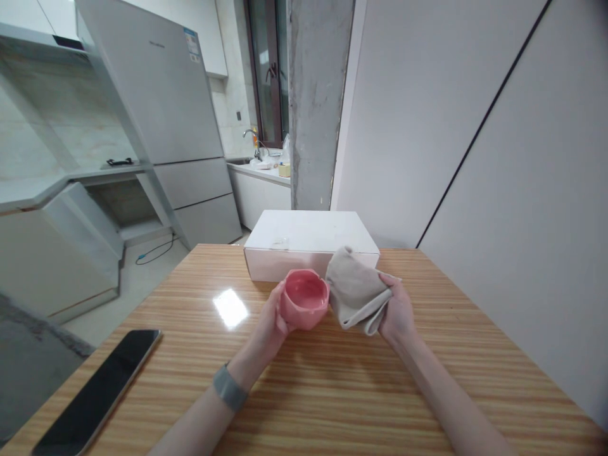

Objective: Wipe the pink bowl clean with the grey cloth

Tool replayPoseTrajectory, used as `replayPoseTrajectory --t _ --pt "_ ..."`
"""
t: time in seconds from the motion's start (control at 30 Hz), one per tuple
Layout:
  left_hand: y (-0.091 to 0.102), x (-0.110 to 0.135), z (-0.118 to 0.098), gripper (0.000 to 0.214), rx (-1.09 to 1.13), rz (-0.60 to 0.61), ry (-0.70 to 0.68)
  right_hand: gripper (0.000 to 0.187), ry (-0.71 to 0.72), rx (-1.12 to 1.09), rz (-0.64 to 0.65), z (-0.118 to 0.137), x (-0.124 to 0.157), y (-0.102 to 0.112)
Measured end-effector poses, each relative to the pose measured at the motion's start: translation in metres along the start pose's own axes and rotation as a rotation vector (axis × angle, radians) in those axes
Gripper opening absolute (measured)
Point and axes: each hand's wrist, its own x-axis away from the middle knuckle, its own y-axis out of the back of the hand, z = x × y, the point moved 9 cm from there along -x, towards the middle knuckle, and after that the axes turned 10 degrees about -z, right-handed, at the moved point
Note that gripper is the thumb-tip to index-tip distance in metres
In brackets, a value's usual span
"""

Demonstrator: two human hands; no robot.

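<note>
A pink faceted ashtray (304, 313) with notches in its rim is held above the table by my left hand (274, 316), whose fingers wrap its left side and underside. The ashtray tips toward me, so its inside shows. In my right hand (398, 311) a folded grey-beige cloth (356, 290) is gripped at its right end, thumb on top. The cloth's left edge comes right up to the ashtray's right rim; whether they touch I cannot tell. Some fingers of both hands are hidden behind what they hold.
A white closed box (311, 231) lies at the far edge of the wood-grain table (190, 380). At the near left is a black phone (102, 392). A white wall (498, 209) runs along the right side. Beyond stand a fridge (156, 95) and a sink counter (261, 190).
</note>
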Motion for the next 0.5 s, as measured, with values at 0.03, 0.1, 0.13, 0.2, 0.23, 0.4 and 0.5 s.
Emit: replayPoseTrajectory --t 0.03,0.1,0.13,0.2,0.23,0.4,0.5 --pt "0.000 0.000 0.002 0.043 0.015 0.010 0.037 0.018 -0.022 -0.034 -0.020 0.002 -0.002 0.001" --pt "-0.001 0.001 0.007 0.045 0.038 0.026 0.129 0.019 -0.093 -0.105 -0.060 0.001 0.000 0.001" --pt "-0.001 0.002 0.011 0.046 0.045 0.030 0.182 0.019 -0.139 -0.142 -0.070 -0.001 0.004 -0.001" --pt "-0.004 0.007 0.017 0.048 0.074 0.041 0.267 0.020 -0.239 -0.193 -0.048 -0.009 0.015 -0.010" --pt "-0.006 0.009 0.020 0.049 0.093 0.053 0.302 0.022 -0.287 -0.198 -0.011 -0.015 0.022 -0.016" --pt "-0.016 0.023 0.036 0.059 0.056 0.173 0.438 0.030 -0.503 -0.118 0.228 -0.042 0.058 -0.042" --pt "-0.015 0.027 0.045 0.071 -0.083 0.229 0.494 0.031 -0.550 -0.047 0.294 -0.050 0.066 -0.045"
